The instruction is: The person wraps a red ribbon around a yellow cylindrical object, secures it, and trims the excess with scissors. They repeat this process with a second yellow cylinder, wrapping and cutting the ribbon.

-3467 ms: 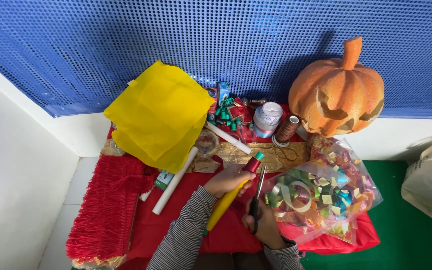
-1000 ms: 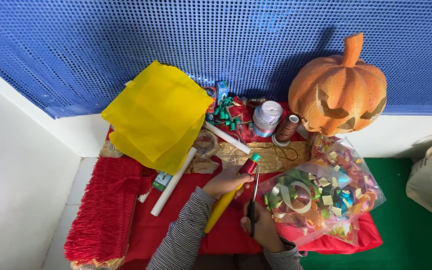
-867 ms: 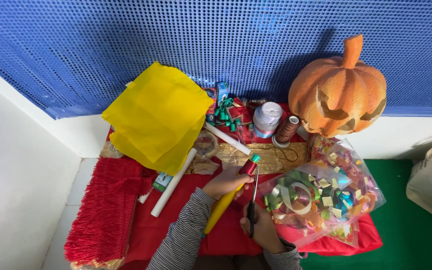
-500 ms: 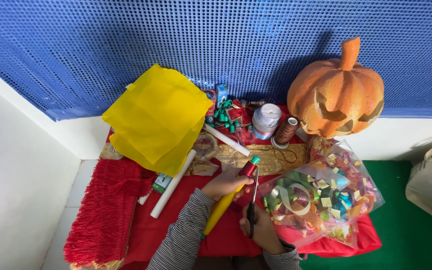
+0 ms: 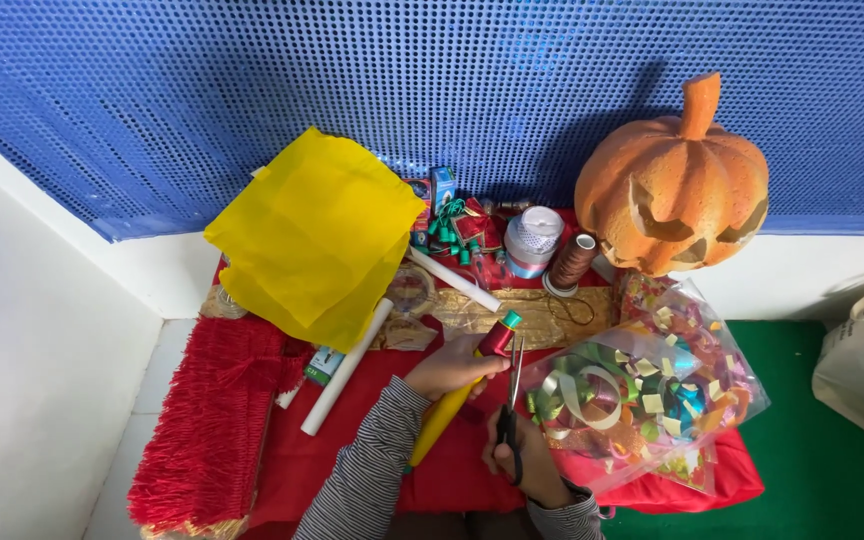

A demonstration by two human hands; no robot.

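surface: red cloth, fringed left edge | on it: yellow paper, white tube, gold strip, thread spool, pumpkin, bag of ribbons

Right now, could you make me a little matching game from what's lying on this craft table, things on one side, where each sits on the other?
Things:
1. carved pumpkin
2. yellow tissue paper
3. scissors
4. bag of ribbon bows

Places:
A. in the right hand
B. far right, against the blue wall
C. right of the scissors
D. far left, above the white tubes

Pairs: 1-B, 2-D, 3-A, 4-C
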